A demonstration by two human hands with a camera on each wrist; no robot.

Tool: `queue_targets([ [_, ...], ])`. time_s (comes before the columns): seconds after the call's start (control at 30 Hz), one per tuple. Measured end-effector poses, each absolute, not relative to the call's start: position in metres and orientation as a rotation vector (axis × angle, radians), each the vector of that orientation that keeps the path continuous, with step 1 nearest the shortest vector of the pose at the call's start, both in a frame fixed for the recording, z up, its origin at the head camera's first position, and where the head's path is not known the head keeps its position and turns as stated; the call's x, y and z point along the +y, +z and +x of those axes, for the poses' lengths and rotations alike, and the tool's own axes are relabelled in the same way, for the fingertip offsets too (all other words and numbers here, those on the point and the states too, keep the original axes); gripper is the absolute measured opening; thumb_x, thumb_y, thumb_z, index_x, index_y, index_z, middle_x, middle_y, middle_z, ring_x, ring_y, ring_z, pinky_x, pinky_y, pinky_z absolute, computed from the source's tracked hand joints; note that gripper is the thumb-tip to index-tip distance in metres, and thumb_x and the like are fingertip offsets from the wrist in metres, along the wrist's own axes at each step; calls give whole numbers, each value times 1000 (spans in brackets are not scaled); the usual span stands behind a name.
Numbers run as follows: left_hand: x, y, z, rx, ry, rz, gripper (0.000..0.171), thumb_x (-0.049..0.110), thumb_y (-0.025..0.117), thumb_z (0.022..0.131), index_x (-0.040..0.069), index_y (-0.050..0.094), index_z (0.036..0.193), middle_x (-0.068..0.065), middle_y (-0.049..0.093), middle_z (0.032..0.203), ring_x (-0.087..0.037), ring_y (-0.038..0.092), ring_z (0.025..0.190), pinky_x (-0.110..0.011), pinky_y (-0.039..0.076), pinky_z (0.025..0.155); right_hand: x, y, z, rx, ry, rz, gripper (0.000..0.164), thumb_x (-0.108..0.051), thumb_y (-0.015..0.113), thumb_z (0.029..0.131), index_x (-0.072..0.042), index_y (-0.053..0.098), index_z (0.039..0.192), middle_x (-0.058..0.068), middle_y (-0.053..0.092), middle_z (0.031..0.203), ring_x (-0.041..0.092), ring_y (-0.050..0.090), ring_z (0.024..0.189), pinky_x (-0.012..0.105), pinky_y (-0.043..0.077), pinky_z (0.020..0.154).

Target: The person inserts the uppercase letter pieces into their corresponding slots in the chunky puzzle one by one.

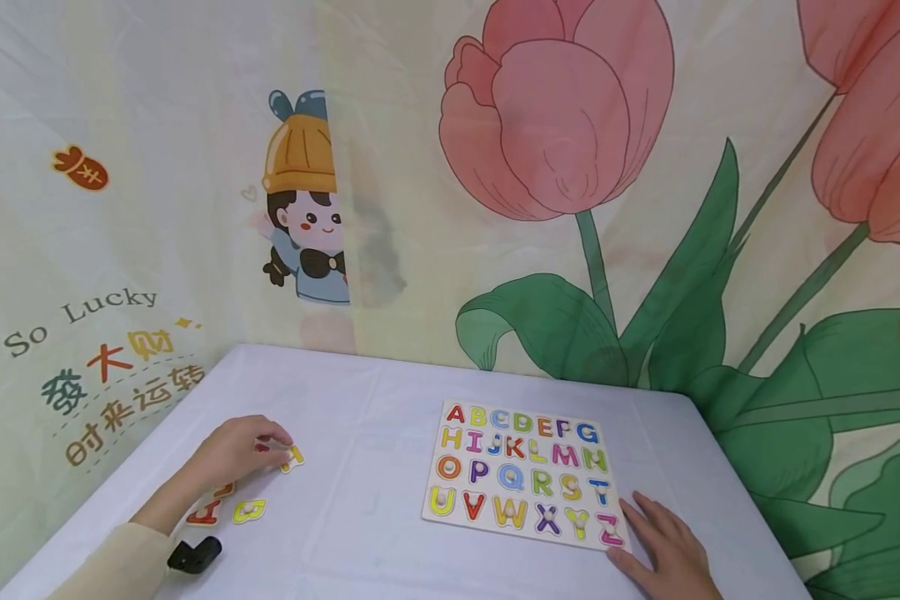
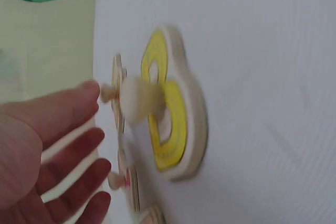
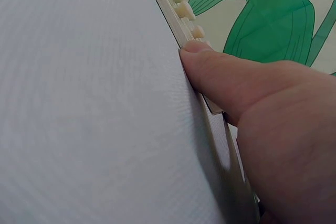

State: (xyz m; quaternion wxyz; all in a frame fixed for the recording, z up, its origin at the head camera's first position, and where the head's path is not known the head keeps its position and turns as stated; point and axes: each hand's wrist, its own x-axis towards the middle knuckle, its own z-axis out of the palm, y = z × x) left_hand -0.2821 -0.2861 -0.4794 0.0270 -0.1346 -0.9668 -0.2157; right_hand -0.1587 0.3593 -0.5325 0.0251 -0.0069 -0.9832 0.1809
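My left hand (image 1: pixel 243 450) hovers low over the table's left side, beside a yellow-orange letter piece (image 1: pixel 294 458). In the left wrist view, its thumb and fingers are apart, the upper fingertip close to a wooden knob (image 2: pixel 108 93). Nearer that camera lies a yellow letter B piece (image 2: pixel 181 129) with a blurred round knob. A red letter piece (image 1: pixel 203 513) lies below the hand, with another partly hidden behind the wrist. My right hand (image 1: pixel 667 546) rests at the lower right corner of a wooden alphabet puzzle board (image 1: pixel 525 537); its thumb (image 3: pixel 210 69) touches the board's edge.
A small black object (image 1: pixel 195 555) lies near the left forearm. The white-covered table (image 1: pixel 360 500) meets a printed cloth backdrop (image 1: pixel 405 167) along its far side. Knobbed letters, such as the W (image 1: pixel 510 512), fill rows on the board.
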Motion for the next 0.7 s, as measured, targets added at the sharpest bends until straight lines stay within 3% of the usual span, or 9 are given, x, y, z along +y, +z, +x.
queue_targets([
  [0.23,-275,-483,-270,-2957,-719,-241,12,32,87,87,26,79,94,7,71,92,-15,58,83,-37,46,71,360,-534,-159,-3042,557,-17,95,-71,71,89,-6,52,156,25,40,162,54,33,142,87,26,106],
  [0.7,-269,-487,-266,-2889,-681,-193,12,28,90,85,21,81,88,5,73,90,-16,62,83,-41,49,72,359,-531,-158,-3047,563,-16,94,-69,71,90,-6,51,156,25,39,162,54,32,142,87,25,106],
])
